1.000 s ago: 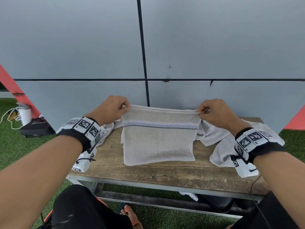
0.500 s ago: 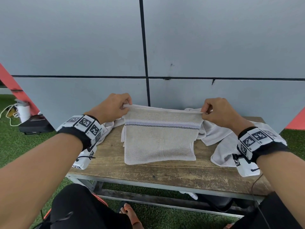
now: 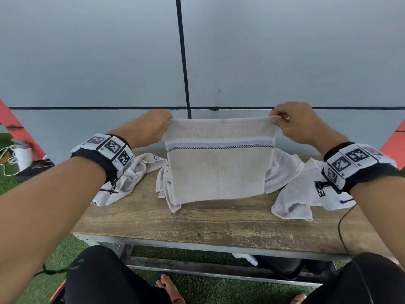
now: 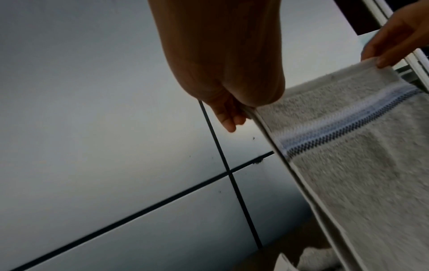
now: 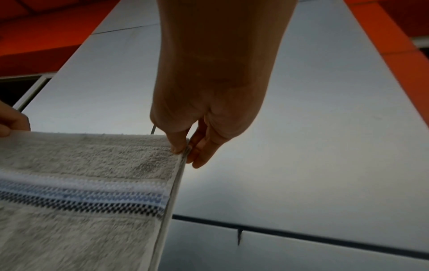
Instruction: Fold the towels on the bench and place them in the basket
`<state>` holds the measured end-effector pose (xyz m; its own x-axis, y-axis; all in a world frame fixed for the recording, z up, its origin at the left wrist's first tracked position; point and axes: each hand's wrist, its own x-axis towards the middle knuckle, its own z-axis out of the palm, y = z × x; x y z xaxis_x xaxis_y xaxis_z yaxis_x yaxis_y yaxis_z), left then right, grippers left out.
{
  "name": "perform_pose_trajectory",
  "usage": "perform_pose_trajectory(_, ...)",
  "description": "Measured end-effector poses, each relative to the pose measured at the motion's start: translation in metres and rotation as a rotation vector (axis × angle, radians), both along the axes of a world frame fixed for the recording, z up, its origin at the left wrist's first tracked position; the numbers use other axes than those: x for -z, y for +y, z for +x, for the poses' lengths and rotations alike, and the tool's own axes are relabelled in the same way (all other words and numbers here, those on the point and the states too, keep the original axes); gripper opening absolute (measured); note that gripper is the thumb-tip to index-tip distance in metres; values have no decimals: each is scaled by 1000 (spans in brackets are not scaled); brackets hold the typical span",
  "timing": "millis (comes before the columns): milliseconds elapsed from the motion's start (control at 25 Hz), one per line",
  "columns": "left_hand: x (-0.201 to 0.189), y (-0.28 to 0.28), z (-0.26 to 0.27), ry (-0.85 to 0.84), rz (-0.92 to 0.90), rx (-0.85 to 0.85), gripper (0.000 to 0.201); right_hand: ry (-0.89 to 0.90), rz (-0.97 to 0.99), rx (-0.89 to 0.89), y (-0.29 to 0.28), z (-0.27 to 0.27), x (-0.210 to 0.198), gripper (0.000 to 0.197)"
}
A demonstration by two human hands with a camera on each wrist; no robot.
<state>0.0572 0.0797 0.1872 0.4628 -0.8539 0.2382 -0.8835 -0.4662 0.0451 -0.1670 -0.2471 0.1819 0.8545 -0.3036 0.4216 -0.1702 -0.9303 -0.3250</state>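
Beige striped towel (image 3: 219, 170) held up by its top corners.
Left hand (image 3: 149, 127) and right hand (image 3: 295, 123) each pinch a corner; its lower edge hangs over the wooden table (image 3: 219, 227).

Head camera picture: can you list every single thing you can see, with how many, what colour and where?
Beige terry towel with a blue and black stripe: one, held up over the bench middle.
Crumpled white towels: several, exact count unclear, on the bench either side.
Brown wooden bench: one, in front of the person.
Grey panelled wall: behind the bench.
Green artificial grass: under the bench.
White container: one, far left on the ground.
Left hand: pinches the towel's top left corner.
Right hand: pinches the top right corner.
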Motion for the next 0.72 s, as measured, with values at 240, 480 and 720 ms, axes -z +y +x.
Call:
perform_pose_trajectory(240,-13,-18,-45,3,-159,26,22,-207,6,110,-5,-50,-11,11)
perform_pose_trajectory(480,70,8,-95,172,274,159,21,478,305,-93,9,-135,70,7)
perform_pose_trajectory(720,134,13,-124,334,595,197,27,799,486,-187,24,-151,127,3)
